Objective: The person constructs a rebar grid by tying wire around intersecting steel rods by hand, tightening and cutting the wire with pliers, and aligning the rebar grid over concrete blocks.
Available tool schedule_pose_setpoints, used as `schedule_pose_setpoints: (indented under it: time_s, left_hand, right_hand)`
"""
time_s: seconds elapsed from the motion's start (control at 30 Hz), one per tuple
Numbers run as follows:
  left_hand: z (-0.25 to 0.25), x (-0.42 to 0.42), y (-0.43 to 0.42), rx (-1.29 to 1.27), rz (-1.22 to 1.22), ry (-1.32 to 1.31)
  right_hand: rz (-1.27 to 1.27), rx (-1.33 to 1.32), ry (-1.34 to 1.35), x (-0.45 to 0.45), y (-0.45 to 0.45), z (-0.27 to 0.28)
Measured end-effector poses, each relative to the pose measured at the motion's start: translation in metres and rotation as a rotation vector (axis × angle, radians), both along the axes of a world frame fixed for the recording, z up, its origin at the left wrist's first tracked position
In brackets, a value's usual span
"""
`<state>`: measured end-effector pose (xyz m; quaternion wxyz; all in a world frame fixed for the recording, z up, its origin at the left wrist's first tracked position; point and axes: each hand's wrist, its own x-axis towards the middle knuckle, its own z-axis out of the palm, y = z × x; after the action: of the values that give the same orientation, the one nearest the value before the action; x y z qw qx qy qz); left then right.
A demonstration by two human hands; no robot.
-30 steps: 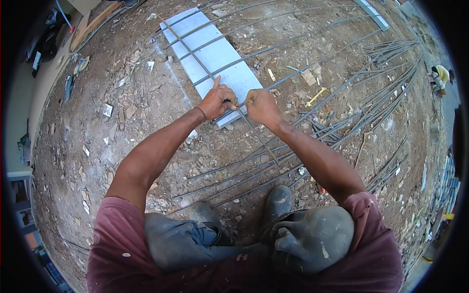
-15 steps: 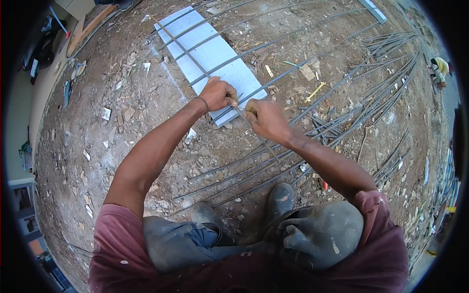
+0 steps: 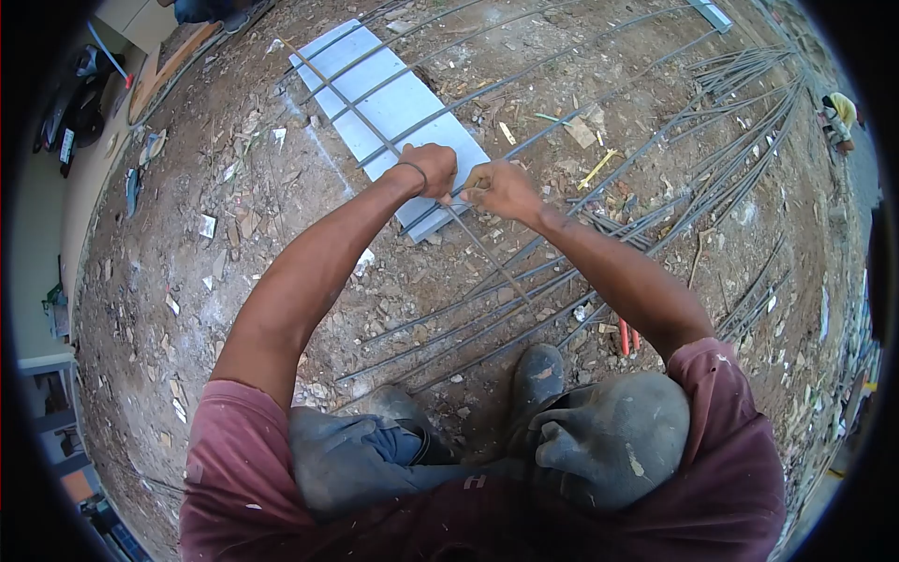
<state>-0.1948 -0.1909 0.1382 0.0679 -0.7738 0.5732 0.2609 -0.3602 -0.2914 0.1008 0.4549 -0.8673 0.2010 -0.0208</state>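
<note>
My left hand [image 3: 431,171] is closed over a thin crossing bar [image 3: 351,105] near the lower end of a pale board [image 3: 389,89]. My right hand [image 3: 503,190] is pinched just to its right, with a thin wire-like piece between the hands; what its fingertips grip is too small to make out. Several long steel bars [image 3: 496,86] run across the board, and the crossing bar lies over them, its lower end reaching toward my boots.
A bundle of loose bars [image 3: 740,178] fans out at the right. Red-handled pliers [image 3: 625,337] lie under my right forearm. A second pale support [image 3: 712,15] is at the top right. A person [image 3: 838,122] is at the far right, another person [image 3: 201,9] at the top left.
My left hand has turned over at the crossing, its back now upward. My right hand has shifted slightly up. More of the red handles shows beside my right forearm.
</note>
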Motion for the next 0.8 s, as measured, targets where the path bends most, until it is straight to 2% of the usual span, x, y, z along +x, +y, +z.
schedule_pose_setpoints:
  time_s: [0.13, 0.2, 0.23, 0.3, 0.37, 0.43, 0.5, 0.57, 0.6, 0.7, 0.8]
  left_hand:
    - [-0.004, 0.002, 0.013, -0.066, 0.013, 0.035]
    - [-0.012, 0.004, 0.024, -0.2, 0.072, 0.104]
    - [-0.01, -0.002, 0.034, -0.2, 0.064, 0.101]
    - [-0.012, -0.026, 0.07, -0.878, 0.155, -0.188]
    - [-0.026, -0.037, 0.099, -0.853, 0.312, -0.065]
    - [-0.029, -0.047, 0.112, -0.699, 0.53, 0.245]
    - [-0.019, -0.054, 0.107, -0.617, 0.479, 0.295]
    - [-0.02, -0.056, 0.098, -0.557, 0.165, 0.081]
    - [-0.017, -0.062, 0.094, -0.534, 0.141, 0.032]
    - [-0.015, -0.073, 0.081, -0.477, 0.191, -0.064]
    - [-0.041, -0.065, 0.068, -0.55, 0.27, -0.067]
  right_hand:
    - [-0.158, 0.221, 0.086, -0.018, 0.03, -0.011]
    - [-0.062, -0.126, 0.033, -0.026, 0.04, -0.014]
    - [-0.07, -0.126, 0.03, -0.025, 0.037, -0.02]
    - [-0.062, -0.136, -0.019, -0.023, 0.033, -0.032]
    - [-0.038, -0.125, -0.017, -0.024, 0.032, -0.038]
    - [0.004, -0.107, -0.026, -0.025, 0.031, -0.034]
    - [-0.008, -0.107, -0.031, -0.028, 0.034, -0.028]
    - [-0.049, -0.144, -0.076, -0.027, 0.037, -0.038]
    - [-0.057, -0.154, -0.1, -0.03, 0.037, -0.036]
    - [-0.054, -0.124, -0.125, -0.029, 0.031, -0.039]
    - [-0.026, -0.167, -0.163, -0.028, 0.029, -0.038]
